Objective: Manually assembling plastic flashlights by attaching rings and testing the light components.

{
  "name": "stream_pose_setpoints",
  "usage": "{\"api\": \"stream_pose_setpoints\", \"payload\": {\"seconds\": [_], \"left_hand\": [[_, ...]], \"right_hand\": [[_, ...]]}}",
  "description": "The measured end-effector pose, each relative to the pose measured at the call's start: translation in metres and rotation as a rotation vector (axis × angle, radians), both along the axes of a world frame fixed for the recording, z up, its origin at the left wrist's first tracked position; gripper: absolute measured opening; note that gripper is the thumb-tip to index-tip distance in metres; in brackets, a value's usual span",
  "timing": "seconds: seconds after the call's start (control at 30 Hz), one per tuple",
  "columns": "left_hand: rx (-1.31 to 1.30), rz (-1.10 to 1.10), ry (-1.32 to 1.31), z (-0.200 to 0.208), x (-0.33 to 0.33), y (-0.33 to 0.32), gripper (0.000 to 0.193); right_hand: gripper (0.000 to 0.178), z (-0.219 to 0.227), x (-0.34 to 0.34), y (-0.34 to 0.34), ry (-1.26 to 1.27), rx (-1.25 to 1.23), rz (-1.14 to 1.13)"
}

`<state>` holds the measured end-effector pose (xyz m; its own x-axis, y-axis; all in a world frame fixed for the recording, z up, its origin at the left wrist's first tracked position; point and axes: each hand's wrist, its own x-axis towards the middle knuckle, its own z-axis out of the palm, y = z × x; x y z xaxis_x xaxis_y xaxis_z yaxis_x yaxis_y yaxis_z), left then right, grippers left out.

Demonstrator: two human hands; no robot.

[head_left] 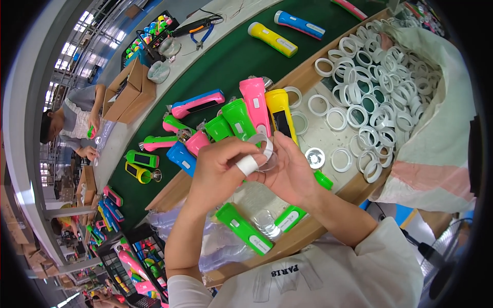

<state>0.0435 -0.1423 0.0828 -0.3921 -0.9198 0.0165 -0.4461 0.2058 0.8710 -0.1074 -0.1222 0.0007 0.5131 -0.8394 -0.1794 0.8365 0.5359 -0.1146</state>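
My left hand point(218, 167), with white tape wrapped on one digit, pinches a white plastic ring point(266, 146). My right hand point(290, 172) is cupped beside it, its fingers closed about a clear round lens point(271, 163) just under the ring; finger overlap hides part of both. Beyond my hands lies a cluster of flashlights: a pink flashlight point(252, 102), a green flashlight point(238, 118) and a yellow flashlight point(280, 110) among them. Another green flashlight point(244, 229) rests below my wrists, next to a stack of clear lenses point(267, 224).
Loose white rings point(367, 97) heap up at the right beside a woven sack point(431, 128). A green conveyor belt point(221, 66) carries more flashlights past the cardboard edge point(313, 64). Across it, a co-worker point(77, 115) sits near a cardboard box point(131, 95). Pliers point(201, 37) lie farther off.
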Motion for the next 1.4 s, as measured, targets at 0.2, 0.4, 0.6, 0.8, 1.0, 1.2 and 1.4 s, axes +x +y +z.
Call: {"api": "stream_pose_setpoints", "payload": {"seconds": [0.2,0.4,0.6,0.8,1.0,1.2,1.4], "left_hand": [[-0.064,0.094,0.112,0.003,0.004,-0.009,0.011],[-0.157,0.073,-0.048,-0.018,0.003,-0.045,0.014],[-0.256,0.100,-1.332,-0.060,0.064,-0.169,0.054],[-0.269,0.247,-1.071,-0.063,0.080,-0.171,0.048],[-0.174,0.285,0.228,0.022,0.070,-0.095,0.040],[-0.182,0.118,0.548,0.052,0.032,-0.010,0.063],[-0.013,0.281,0.583,0.043,0.012,0.018,0.052]], "right_hand": [[0.034,0.004,-0.003,-0.003,0.085,-0.004,0.014],[0.045,-0.001,-0.005,-0.006,0.095,0.006,-0.026],[0.047,0.001,0.000,-0.006,0.129,-0.038,0.011],[0.047,0.003,-0.003,-0.009,0.184,-0.008,0.028],[0.048,-0.001,-0.003,-0.008,0.191,-0.008,0.017],[0.043,-0.006,0.003,-0.005,0.193,-0.028,-0.028],[0.044,-0.002,0.009,0.000,0.155,-0.074,-0.002]]}}
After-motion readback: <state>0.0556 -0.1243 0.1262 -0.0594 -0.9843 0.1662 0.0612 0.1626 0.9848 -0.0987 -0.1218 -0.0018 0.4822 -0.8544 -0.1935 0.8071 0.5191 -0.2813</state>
